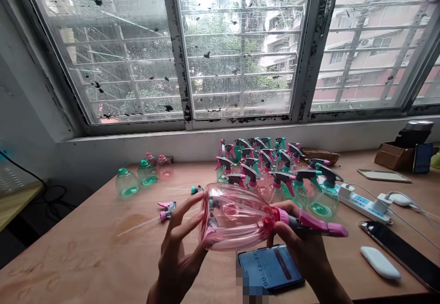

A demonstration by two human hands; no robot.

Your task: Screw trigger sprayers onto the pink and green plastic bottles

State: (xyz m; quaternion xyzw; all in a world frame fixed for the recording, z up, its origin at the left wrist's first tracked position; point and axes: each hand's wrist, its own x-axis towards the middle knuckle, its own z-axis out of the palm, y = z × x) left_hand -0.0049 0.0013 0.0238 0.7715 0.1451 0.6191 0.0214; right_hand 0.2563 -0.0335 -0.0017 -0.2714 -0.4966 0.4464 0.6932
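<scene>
A clear pink spray bottle (237,217) lies on its side in the air between my hands, its pink-and-grey trigger head (316,226) pointing right. My left hand (182,244) grips the bottle's base end, fingers above and thumb below. At the neck, the fingers of my right hand (299,244) close around the pink collar. Left of the bottle, a loose pink-and-grey spray head (167,210) with a thin tube rests on the table. A second loose head, green and dark (196,189), is partly behind my left fingers.
Several assembled pink and green spray bottles (321,201) crowd the table (85,249) behind my hands. Headless bottles (127,182) stand at the back left. A lit phone (271,269) lies below my right hand; a power strip (364,203), a dark phone (402,253) and a white case (380,262) are right.
</scene>
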